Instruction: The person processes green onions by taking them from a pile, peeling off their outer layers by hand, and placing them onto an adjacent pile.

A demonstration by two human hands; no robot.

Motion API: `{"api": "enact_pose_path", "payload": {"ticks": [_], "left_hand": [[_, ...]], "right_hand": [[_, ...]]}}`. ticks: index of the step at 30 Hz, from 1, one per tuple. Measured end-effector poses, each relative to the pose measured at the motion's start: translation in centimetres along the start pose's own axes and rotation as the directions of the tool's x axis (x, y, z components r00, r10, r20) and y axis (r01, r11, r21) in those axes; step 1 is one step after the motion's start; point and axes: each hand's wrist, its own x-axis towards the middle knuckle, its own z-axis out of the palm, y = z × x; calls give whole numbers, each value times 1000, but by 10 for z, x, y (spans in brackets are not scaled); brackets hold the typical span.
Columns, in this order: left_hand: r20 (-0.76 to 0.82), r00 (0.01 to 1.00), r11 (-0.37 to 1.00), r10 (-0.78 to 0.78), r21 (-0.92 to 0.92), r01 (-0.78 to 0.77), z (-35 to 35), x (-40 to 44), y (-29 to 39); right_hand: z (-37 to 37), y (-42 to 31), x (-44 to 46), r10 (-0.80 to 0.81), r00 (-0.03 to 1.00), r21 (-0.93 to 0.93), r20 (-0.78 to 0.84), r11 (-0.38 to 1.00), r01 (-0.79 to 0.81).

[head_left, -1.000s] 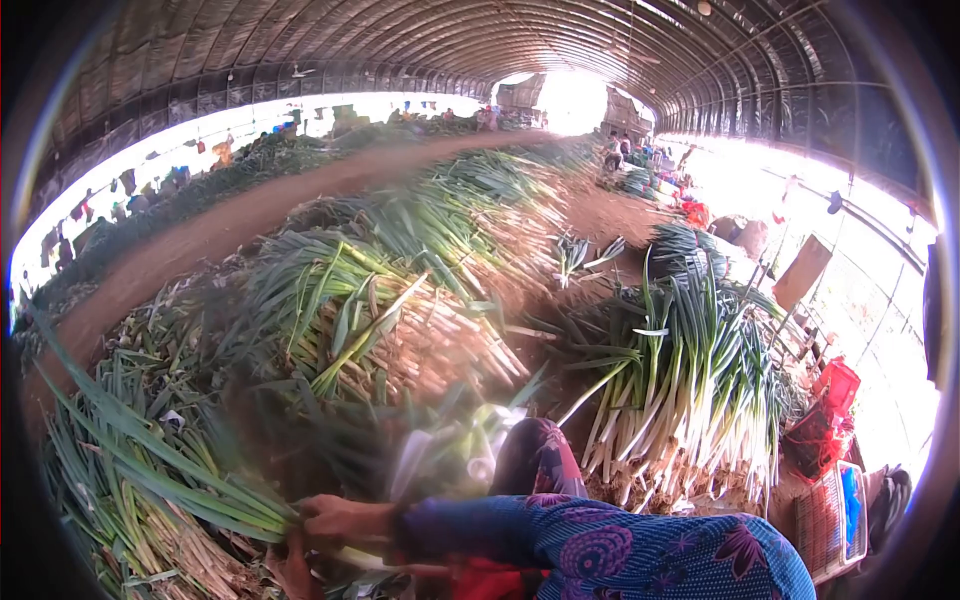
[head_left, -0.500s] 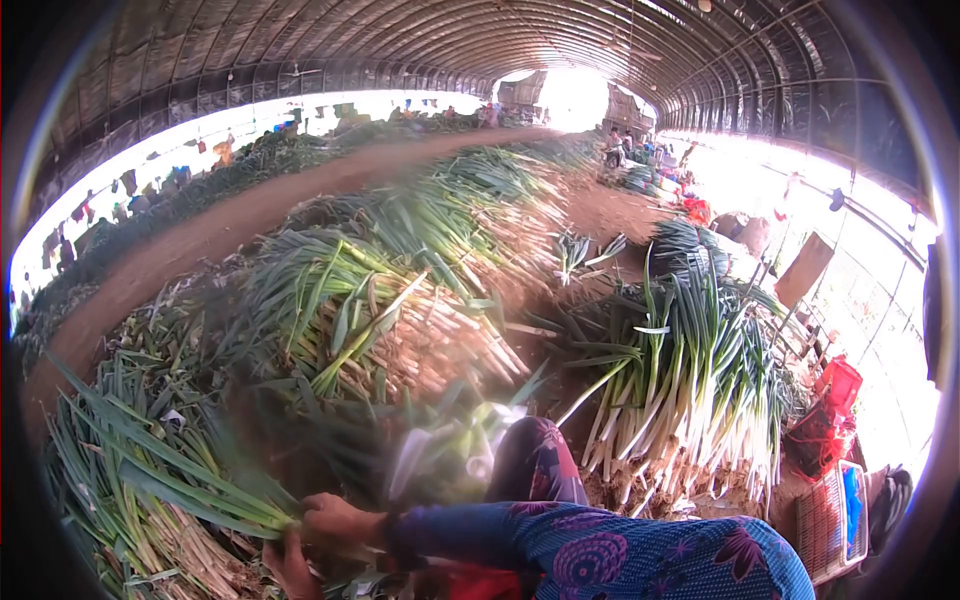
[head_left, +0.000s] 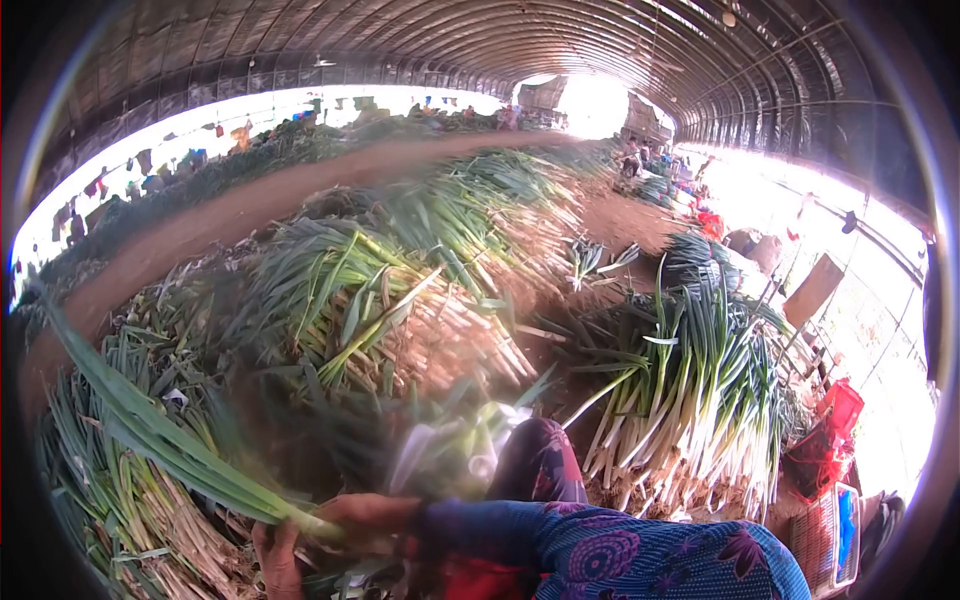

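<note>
A long green onion (head_left: 190,462) slants from my hands toward the upper left, its green leaves pointing away from me. Low in the view, my left hand (head_left: 278,560) is closed round its lower stalk. My right hand (head_left: 372,514), reaching in from the right in a blue patterned sleeve, is closed on the pale end of the same stalk; motion blurs its fingers. Just left of my hands lies a heap of untrimmed green onions (head_left: 165,520) with brown, dry roots. Beyond the hands is a whitish plastic bundle (head_left: 450,450), partly blurred.
Cleaner green onions with white stems (head_left: 690,400) are piled to my right. A larger heap (head_left: 420,340) lies ahead. A plastic crate (head_left: 828,540) and a red mesh bag (head_left: 822,450) stand at the far right. A dirt path (head_left: 250,205) runs along the left; people sit farther back.
The green onion's leaves have swung up slightly, and its pale end now shows between my hands. My right hand has shifted a little to the right, away from my left. The view has tilted slightly.
</note>
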Motion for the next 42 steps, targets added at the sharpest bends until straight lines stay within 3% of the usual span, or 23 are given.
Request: {"api": "enact_pose_path", "payload": {"ticks": [2, 4, 5, 6, 8, 10, 11, 12, 13, 14, 15, 16, 18, 21, 23, 25, 27, 29, 32, 33, 35, 36, 42], "left_hand": [[24, 994, 944, 110, -314, -97, -4, 17, -23], [-103, 992, 925, 74, -365, -107, 0, 9, -20], [-61, 993, 962, 98, -248, -110, -7, 6, -27], [-18, 992, 984, 122, -128, -123, -15, 3, -34], [-51, 997, 947, 52, -314, -66, -12, 8, -29], [-64, 993, 837, 96, -535, -115, -17, 15, -37], [-156, 975, 918, 159, -339, -204, -25, 21, -50], [-111, 967, 802, 229, -542, -252, -23, 19, -36], [-33, 953, 796, 300, -543, -269, -38, 24, -47], [-60, 954, 771, 294, -575, -274, -45, 26, -45], [-84, 951, 741, 298, -607, -286, -48, 27, -40], [-120, 951, 729, 284, -617, -296, -54, 28, -38], [-188, 946, 701, 263, -636, -321, -64, 28, -35], [-262, 936, 683, 237, -640, -352, -67, 26, -30], [-262, 949, 713, 172, -632, -304, -66, 32, -38], [-254, 963, 724, 88, -648, -237, -52, 41, -50], [-258, 964, 730, 59, -648, -218, -39, 43, -52], [-275, 962, 758, -4, -628, -176, -31, 43, -54], [-258, 964, 840, -62, -535, -89, -30, 29, -57], [-257, 965, 860, -54, -503, -86, -25, 26, -52], [-195, 974, 842, -112, -539, -11, -21, 21, -54], [-220, 975, 912, 25, -395, -113, -22, 23, -67], [-87, 995, 934, 54, -349, -81, -22, 34, -83]], "right_hand": [[15, -14, -13, -66, 997, -142, -36, 988, 60], [10, -15, -18, -19, 996, 344, 85, 939, -12], [9, -33, -7, 241, 968, -172, -65, 953, -249], [-19, -5, -7, -74, 996, -650, 44, 755, 84], [-20, -1, -10, 28, 990, -219, 135, 976, 3], [-43, 30, -4, 216, 957, 358, 192, 893, -273], [-36, 42, -13, 5, 1000, 149, 30, 989, -10], [-19, 8, -7, 30, 988, -505, 152, 861, 52], [-1, -28, -2, 55, 961, -904, 272, 356, 236], [-42, 5, 5, -136, 918, -858, 373, 327, 397], [-46, 3, 1, 72, 997, -843, -39, 533, -71], [-51, -2, -5, 345, 851, -617, -396, 587, -525], [-53, -25, -26, 385, 730, -598, -565, 418, -684], [-146, 2, -62, 198, 809, -827, -554, -246, -506], [-136, -13, -58, -21, 909, -909, -417, 2, -417], [-103, -27, -28, -1, 927, -864, -374, 364, -348], [-14, -68, -9, 226, 925, -512, -307, 780, -360], [23, -68, 0, 181, 971, -320, -153, 921, -222], [32, -52, 8, 49, 994, -549, -98, 830, -95], [48, -59, 3, 146, 966, -553, -213, 797, -242], [45, -51, -1, -47, 992, -739, -117, 671, -55], [39, -43, -1, -32, 993, -745, -115, 664, -65], [18, -15, -8, -5, 997, -563, -77, 825, -39]]}}
